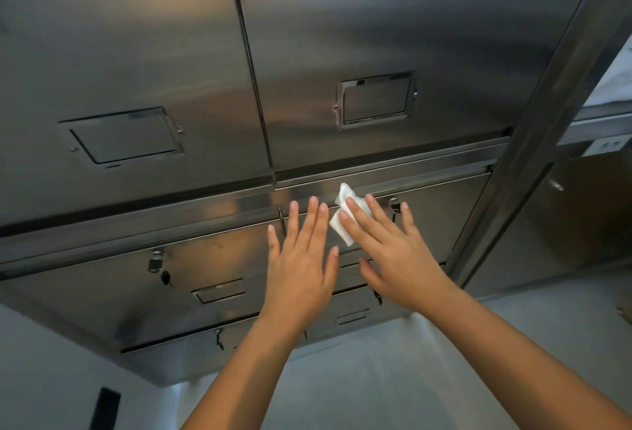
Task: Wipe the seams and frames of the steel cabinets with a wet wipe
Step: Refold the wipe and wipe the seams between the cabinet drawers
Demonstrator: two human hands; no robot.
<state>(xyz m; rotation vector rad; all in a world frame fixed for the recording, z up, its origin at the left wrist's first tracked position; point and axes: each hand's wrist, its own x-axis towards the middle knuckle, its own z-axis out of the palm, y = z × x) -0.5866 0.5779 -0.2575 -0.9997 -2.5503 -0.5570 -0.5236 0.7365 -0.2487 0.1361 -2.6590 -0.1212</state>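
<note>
The steel cabinets (136, 53) fill the view from 9 through 12 to 2 o'clock: two tall doors on top, drawer rows below. A steel post (547, 87) slants down the 2–3 o'clock side.

Btwn doors and drawers runs a horiz. rail (427, 164), part of the frame to be cleaned. It crosses just below centre.

Both hands come up from 6 o'clock. The L hand (301, 265) lies flat w/ fingers straight and spread, holding nothing. It looks laid against the drawer front (212, 252), prob. to steady the body while the other hand works. It sits just at 3 o'clock of the vert. seam (281, 221) btwn the drawers.

The R hand (393, 252), at approx. 4 o'clock of centre, has its fingers straight and slightly apart. It doesn't pinch; it presses the wipe (345, 211) flat to the steel under the fingertips. A flat press likely spreads contact along the edge.

The wipe is crumpled and white. Its top corner reaches the rail's lower edge and the rest lies on the drawer top, so the step seems to be the rail-drawer seam.

A label holder (376, 99) sits at 1 o'clock. Keys (159, 267) hang in a lock at 8 o'clock; they could snag a wipe passing there.
</note>
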